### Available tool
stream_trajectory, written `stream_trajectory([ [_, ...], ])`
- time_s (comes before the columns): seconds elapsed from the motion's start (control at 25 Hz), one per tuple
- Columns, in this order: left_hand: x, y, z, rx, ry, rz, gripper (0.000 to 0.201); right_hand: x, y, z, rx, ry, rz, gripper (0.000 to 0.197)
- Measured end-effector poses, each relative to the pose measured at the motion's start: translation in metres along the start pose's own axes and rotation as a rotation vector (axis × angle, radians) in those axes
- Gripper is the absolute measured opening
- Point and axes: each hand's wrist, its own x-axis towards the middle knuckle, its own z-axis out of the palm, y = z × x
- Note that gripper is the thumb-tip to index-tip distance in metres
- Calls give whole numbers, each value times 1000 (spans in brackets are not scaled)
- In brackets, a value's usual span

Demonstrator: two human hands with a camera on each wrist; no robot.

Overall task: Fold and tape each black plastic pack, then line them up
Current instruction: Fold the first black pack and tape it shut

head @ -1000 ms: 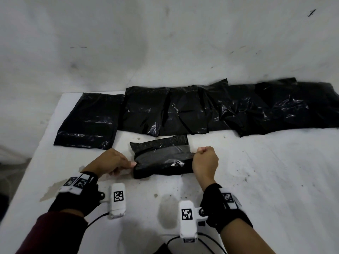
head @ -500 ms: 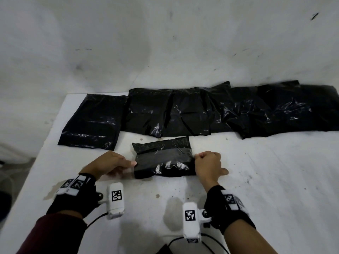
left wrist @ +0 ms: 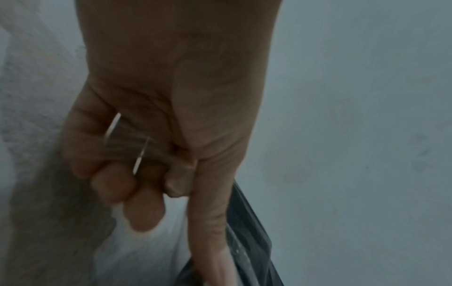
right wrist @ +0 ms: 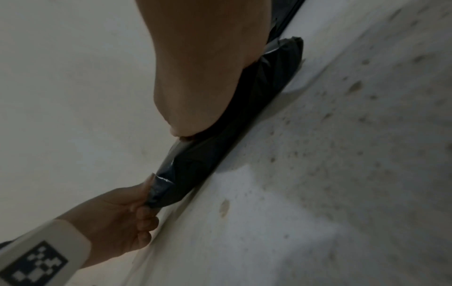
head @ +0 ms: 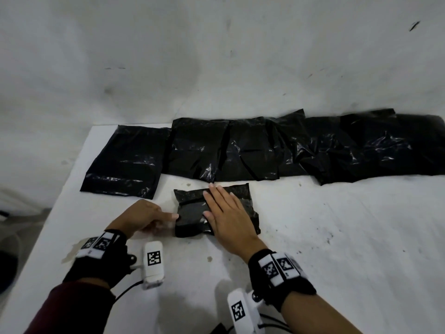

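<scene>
While the right hand (head: 228, 218) lies flat, fingers straight, pressing down on the folded pack (head: 192, 213), the head view shows that pack on the white bench (head: 337, 237) near its front, long axis running left to right. One folded pack is at the hands. Behind it, along the wall, a row of flat black bags (head: 240, 150) overlaps; about five can be counted, though the right end merges into one dark mass and the count is unsure. The leftmost bag (head: 127, 162) lies slightly apart from the others. The left hand (head: 142, 218) sits at the pack's left end, its forefinger stretched to touch that end. Both wrists carry black bands with square black-and-white code tags; no readable writing shows.

From the left wrist, the left hand (left wrist: 171, 116) has its forefinger straight along the pack (left wrist: 249, 241), while the other fingers (left wrist: 144, 209) curl over a clear strip, seemingly tape (left wrist: 127, 147); that is what this grip holds.

From the right wrist, the right hand's palm (right wrist: 203, 73) rests on top of the pack (right wrist: 220, 147), its grip released and flat. The left hand (right wrist: 117, 216) touches the pack's far end, and a code tag shows below it.
</scene>
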Motion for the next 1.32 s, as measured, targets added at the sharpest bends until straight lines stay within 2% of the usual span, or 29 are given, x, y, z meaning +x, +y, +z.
stream_trajectory([
  [0.12,0,-7,-7,-154,-61,-20,41,-1,3,2,-21,2,-8,49],
  [0.24,-3,-14,-14,-422,-103,-36,49,0,3,3,-49,13,-26,47],
  [0.36,-8,-21,-17,-637,-139,-17,26,1,4,5,-81,33,-55,46],
  [0.52,-13,-28,-16,-676,-200,20,28,4,5,4,-92,28,-77,46],
  [0.68,-15,-27,-9,-774,-182,48,2,6,7,3,-95,14,-84,47],
  [0.8,-13,-36,-8,-916,-227,19,11,6,7,4,-85,19,-82,47],
  [0.92,-9,-50,-12,-1064,-254,-42,32,6,6,5,-69,26,-80,47],
  [1.04,0,-68,-13,-1190,-430,-36,33,7,6,4,-69,26,-81,46],
  [1.12,9,-85,-14,-1193,-447,128,43,7,6,3,-71,28,-81,46],
  [1.16,6,-83,-13,-1160,-440,161,43,7,6,3,-70,26,-81,46],
  [1.24,4,-76,-9,-1162,-469,93,27,7,6,3,-69,25,-82,46],
  [1.28,-1,-71,-9,-1173,-442,60,27,7,6,3,-69,23,-84,46],
  [1.32,-3,-70,-8,-1142,-398,86,36,7,6,3,-69,19,-86,46],
])
